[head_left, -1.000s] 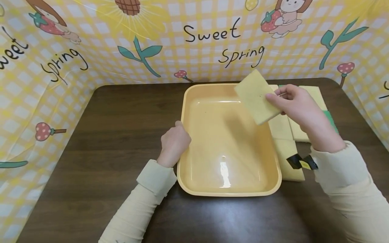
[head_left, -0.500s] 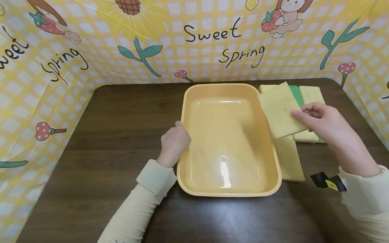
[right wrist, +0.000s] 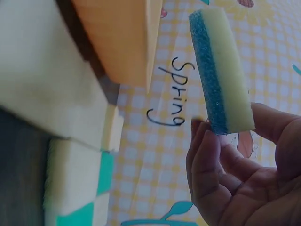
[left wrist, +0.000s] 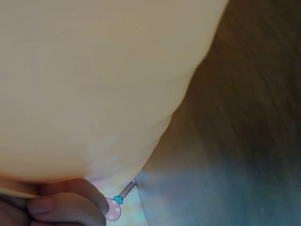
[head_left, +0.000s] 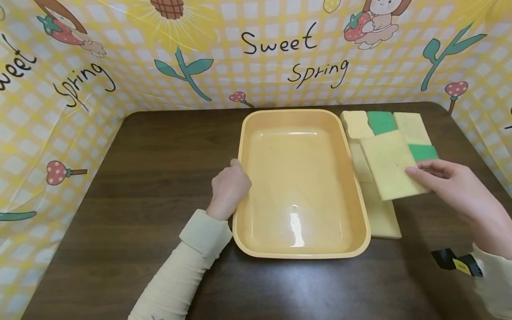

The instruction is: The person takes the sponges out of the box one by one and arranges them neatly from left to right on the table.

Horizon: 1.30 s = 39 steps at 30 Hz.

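My right hand (head_left: 464, 191) pinches a square scouring sponge (head_left: 392, 164) by its edge, thumb on the pale yellow face, and holds it above other sponges right of the tray. In the right wrist view the sponge (right wrist: 233, 70) stands on edge between thumb and fingers, showing a blue-looking rough layer beside the yellow foam. The left hand (head_left: 231, 186) grips the left rim of a shallow yellow tray (head_left: 300, 256). Its curled fingers (left wrist: 70, 207) show at the bottom of the left wrist view, where the tray's wall or underside fills much of the picture.
Along the tray's right side lie several sponges, among them a yellow one (head_left: 384, 218) at the near end and a green-faced one (head_left: 382, 122) at the back. A checked cloth backdrop (head_left: 272, 84) rises behind the dark wooden table (head_left: 160, 178).
My right hand has carried the sponge from over the tray rightward and toward me, over the sponges on the table. The left hand and the tray have stayed in place.
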Motion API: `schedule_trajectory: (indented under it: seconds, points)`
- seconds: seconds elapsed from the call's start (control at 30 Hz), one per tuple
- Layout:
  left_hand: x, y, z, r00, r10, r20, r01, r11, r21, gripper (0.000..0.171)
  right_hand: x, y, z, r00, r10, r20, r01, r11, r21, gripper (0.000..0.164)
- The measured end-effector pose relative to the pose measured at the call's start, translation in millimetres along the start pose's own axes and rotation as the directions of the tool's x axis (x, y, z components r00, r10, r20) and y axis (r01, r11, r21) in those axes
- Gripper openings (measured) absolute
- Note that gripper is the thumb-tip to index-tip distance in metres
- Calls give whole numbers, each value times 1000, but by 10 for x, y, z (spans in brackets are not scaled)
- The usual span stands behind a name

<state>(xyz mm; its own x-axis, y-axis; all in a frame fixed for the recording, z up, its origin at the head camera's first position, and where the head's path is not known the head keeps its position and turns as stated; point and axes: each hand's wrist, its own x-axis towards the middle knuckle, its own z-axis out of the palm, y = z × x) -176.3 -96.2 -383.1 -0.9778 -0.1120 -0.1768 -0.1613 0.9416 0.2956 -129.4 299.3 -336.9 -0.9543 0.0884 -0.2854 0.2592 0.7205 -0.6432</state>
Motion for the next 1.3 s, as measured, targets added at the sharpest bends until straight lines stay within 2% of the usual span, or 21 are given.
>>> schedule_trajectory:
  seconds: [0.2,0.57,0.67,0.8,0.83,0.9,0.97,1.13,1.2,1.3]
  points:
    - [0,1,6,1000,0,-10,0,1000,2,15,-113,178,-53,1000,3,-6,-3,998,-62,66]
    - [8,3,5,1000,-8,-21,8,1000,10,15,-115,610,-87,989,87,122,-78,994,-70,75]
    - [8,8,2,1000,-9,-15,9,1000,12,16,-75,745,-83,984,114,140,-104,991,-78,71]
    - [4,14,-3,1000,-6,-17,6,1000,10,15,237,1415,-27,984,131,120,-120,989,-91,73]
    - [3,15,-1,1000,-4,-19,4,1000,11,15,288,1530,-12,983,132,128,-122,989,-82,80]
    - [4,15,4,1000,-1,-23,1,1000,11,15,399,1773,23,983,139,122,-128,988,-87,82]
    - [3,16,7,1000,-1,-22,1,1000,10,15,325,1646,26,979,155,135,-142,985,-101,83]
    - [7,12,14,1000,-2,-20,2,1000,9,15,34,1115,8,968,161,192,-145,985,-95,79]
    - [11,8,18,1000,-2,-22,2,1000,10,15,-19,1024,16,966,169,194,-153,984,-96,76]
    - [11,3,21,1000,1,-23,-1,1000,9,15,-14,1064,32,966,170,195,-154,984,-95,78]
